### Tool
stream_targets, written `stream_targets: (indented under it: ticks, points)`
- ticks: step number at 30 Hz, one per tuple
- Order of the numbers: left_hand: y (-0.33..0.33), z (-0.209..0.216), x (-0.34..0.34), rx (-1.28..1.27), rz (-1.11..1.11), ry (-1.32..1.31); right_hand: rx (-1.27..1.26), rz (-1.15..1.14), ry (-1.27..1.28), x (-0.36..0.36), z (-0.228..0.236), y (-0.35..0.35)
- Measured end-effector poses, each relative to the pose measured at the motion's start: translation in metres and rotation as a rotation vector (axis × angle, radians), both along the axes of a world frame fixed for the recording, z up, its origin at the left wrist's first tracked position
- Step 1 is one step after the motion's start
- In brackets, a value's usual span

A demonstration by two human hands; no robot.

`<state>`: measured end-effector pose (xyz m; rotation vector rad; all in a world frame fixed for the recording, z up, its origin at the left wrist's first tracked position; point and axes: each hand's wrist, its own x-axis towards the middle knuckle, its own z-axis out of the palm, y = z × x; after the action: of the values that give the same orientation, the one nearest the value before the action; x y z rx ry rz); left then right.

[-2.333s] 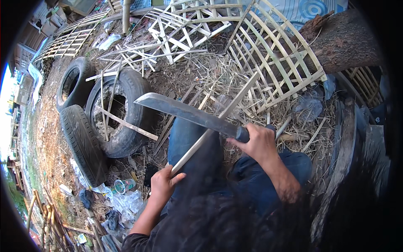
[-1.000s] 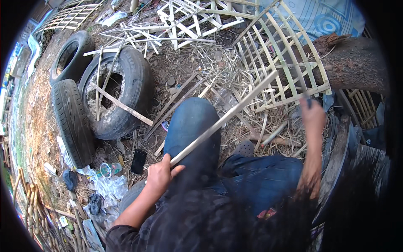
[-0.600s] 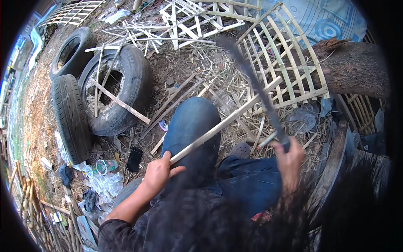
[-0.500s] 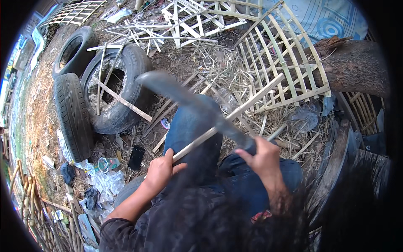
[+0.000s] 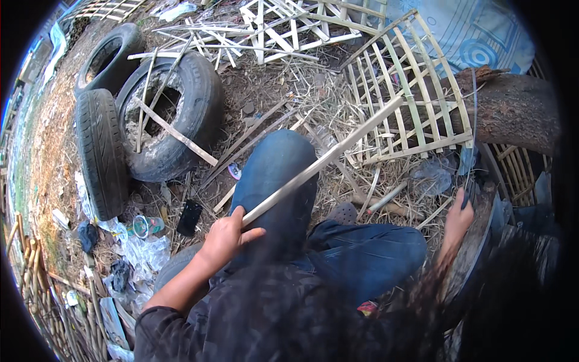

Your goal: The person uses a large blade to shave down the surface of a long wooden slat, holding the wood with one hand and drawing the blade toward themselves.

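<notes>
My left hand (image 5: 224, 239) is closed around the lower end of a pale bamboo strip (image 5: 319, 164). The strip slants up to the right across my raised knee, its far end over a woven bamboo lattice panel (image 5: 416, 90). Off to the right, my right hand (image 5: 458, 218) grips the dark handle of a machete. Its blade (image 5: 474, 114) points away from me and shows nearly edge-on, as a thin line in front of the log. Blade and strip are apart.
Old tyres (image 5: 202, 102) lie at the left, with split strips resting on one. A heap of bamboo strips (image 5: 271, 30) is at the far side. A thick log (image 5: 512, 105) lies at right. A black phone (image 5: 190, 218), plastic litter (image 5: 148, 250) and bamboo poles (image 5: 36, 289) are at lower left.
My right hand has swung the machete from across the strip out to the right, and the blade now points away. My left hand keeps the strip in nearly the same place.
</notes>
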<state>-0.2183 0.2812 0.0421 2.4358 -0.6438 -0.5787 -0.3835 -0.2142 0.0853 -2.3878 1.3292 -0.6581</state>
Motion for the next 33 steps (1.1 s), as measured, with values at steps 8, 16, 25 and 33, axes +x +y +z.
stream_targets:
  ticks: [8,16,25,33]
  points:
    - [-0.025,0.032,0.017,-0.432,-0.023,0.721,0.545,0.260,-0.381,0.012,-0.009,0.128]
    - [-0.121,0.010,0.015,-1.515,0.186,0.751,0.919,0.670,-0.356,0.066,-0.006,0.246]
    - [-0.096,0.015,0.016,-1.330,0.120,0.630,1.311,0.500,-0.484,0.060,-0.022,0.265]
    - [0.019,0.109,0.045,0.103,-0.255,0.157,1.425,0.631,-0.241,0.043,-0.025,0.189]
